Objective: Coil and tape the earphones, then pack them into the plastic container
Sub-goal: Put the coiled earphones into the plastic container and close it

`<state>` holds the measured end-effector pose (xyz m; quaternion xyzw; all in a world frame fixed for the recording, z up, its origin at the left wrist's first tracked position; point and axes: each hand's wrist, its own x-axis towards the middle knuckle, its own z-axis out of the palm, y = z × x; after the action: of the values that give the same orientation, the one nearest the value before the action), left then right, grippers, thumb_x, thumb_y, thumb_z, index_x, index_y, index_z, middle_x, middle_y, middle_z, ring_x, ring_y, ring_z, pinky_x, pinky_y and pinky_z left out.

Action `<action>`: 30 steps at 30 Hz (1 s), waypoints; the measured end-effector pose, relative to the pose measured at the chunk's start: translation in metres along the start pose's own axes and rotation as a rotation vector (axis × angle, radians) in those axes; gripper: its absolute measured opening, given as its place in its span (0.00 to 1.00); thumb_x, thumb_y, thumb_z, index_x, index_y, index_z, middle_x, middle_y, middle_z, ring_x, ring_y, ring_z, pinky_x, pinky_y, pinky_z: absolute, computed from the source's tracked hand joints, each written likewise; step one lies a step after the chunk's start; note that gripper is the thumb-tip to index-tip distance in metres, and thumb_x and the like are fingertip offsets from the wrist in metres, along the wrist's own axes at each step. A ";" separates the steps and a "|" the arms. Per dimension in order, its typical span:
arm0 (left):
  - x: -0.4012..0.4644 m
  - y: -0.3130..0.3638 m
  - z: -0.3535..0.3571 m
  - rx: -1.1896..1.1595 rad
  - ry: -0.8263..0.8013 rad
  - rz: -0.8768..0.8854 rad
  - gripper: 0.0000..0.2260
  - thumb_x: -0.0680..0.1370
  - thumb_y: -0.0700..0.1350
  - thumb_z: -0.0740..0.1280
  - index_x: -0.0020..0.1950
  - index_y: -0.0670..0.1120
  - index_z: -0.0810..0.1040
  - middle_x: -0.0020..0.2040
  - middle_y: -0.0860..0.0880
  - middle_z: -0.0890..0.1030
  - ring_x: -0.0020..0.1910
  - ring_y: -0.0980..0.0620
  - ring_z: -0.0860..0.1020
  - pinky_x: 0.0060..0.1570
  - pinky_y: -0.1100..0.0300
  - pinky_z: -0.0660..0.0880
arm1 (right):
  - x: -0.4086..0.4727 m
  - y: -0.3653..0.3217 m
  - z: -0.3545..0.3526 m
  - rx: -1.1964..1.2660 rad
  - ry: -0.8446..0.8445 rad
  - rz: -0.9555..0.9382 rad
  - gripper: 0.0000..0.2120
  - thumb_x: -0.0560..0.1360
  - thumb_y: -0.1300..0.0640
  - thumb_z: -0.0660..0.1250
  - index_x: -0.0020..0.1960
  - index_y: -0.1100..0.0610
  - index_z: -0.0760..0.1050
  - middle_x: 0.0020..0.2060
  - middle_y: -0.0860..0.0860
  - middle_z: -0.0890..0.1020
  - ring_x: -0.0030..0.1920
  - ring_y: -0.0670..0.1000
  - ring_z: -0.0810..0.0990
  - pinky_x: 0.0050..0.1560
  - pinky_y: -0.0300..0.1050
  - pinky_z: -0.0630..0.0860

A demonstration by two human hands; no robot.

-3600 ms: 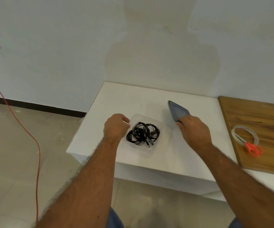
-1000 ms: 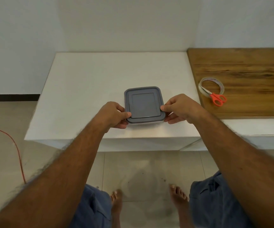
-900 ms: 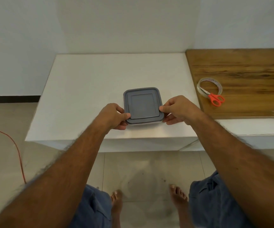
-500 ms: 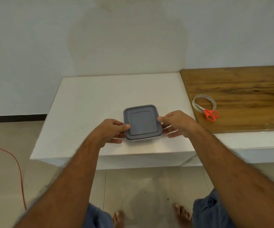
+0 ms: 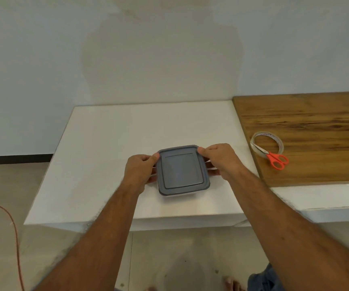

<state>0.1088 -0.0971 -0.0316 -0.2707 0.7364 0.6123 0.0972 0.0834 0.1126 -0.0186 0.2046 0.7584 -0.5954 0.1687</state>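
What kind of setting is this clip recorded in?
Probably a plain room at home or a makeshift work spot: a low white table against a bare, stained white wall, a wooden board, tiled floor and bare feet.

Both arms reach forward; left hand (image 5: 140,169) and right hand (image 5: 219,159) apparently grip, thumbs on top.

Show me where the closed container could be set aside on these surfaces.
Bare white tabletop lies left of the left hand and behind the container lid toward the wall. The wooden board is free at its back; its front-left corner is crowded by tape roll and scissors.
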 end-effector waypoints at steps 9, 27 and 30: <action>0.001 0.000 0.001 0.022 0.018 0.013 0.10 0.79 0.47 0.67 0.48 0.41 0.81 0.45 0.44 0.84 0.44 0.46 0.83 0.37 0.55 0.80 | 0.005 0.007 0.004 -0.066 0.072 -0.061 0.15 0.75 0.54 0.72 0.44 0.68 0.81 0.43 0.64 0.84 0.43 0.64 0.84 0.43 0.61 0.83; -0.045 -0.005 -0.012 0.051 -0.081 -0.025 0.12 0.80 0.50 0.67 0.47 0.41 0.80 0.46 0.42 0.83 0.43 0.44 0.82 0.42 0.50 0.81 | -0.047 0.031 -0.022 -0.086 -0.180 0.009 0.09 0.75 0.54 0.72 0.51 0.59 0.80 0.40 0.53 0.83 0.36 0.50 0.82 0.34 0.43 0.78; -0.056 -0.009 -0.013 0.033 -0.094 -0.016 0.08 0.79 0.45 0.68 0.50 0.39 0.80 0.47 0.40 0.83 0.44 0.43 0.82 0.41 0.51 0.80 | -0.060 0.040 -0.020 -0.031 -0.150 -0.009 0.07 0.75 0.57 0.72 0.51 0.59 0.79 0.40 0.54 0.83 0.36 0.50 0.82 0.33 0.43 0.78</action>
<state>0.1627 -0.0948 -0.0100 -0.2459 0.7388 0.6114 0.1411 0.1552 0.1335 -0.0178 0.1537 0.7536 -0.5981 0.2254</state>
